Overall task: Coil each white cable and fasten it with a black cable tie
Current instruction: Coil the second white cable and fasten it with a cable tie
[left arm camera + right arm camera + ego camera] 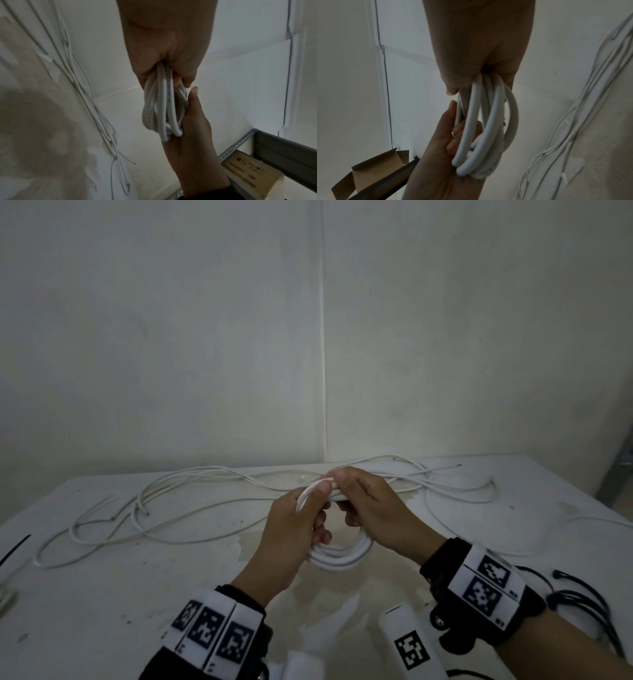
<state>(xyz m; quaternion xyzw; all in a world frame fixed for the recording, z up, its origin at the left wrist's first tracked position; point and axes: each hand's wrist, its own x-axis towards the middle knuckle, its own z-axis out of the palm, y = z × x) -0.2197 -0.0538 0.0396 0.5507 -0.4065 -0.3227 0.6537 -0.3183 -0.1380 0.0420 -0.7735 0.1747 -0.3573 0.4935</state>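
A coil of white cable (339, 556) hangs between both hands above the middle of the white table (137, 594). My left hand (313, 503) grips the coil's upper left side, thumb pressed over the strands. My right hand (352, 496) curls round the top of the same coil from the right. In the left wrist view the left hand (164, 63) closes on the coil (161, 108). In the right wrist view the right hand (477, 65) clamps its loops (489, 128). Black cable ties (582, 601) lie at the table's right edge.
Several loose white cables (205, 484) sprawl across the back of the table along the wall. One black tie (15, 547) lies at the far left edge. A cardboard box (248, 173) sits on a metal shelf off the table's right side.
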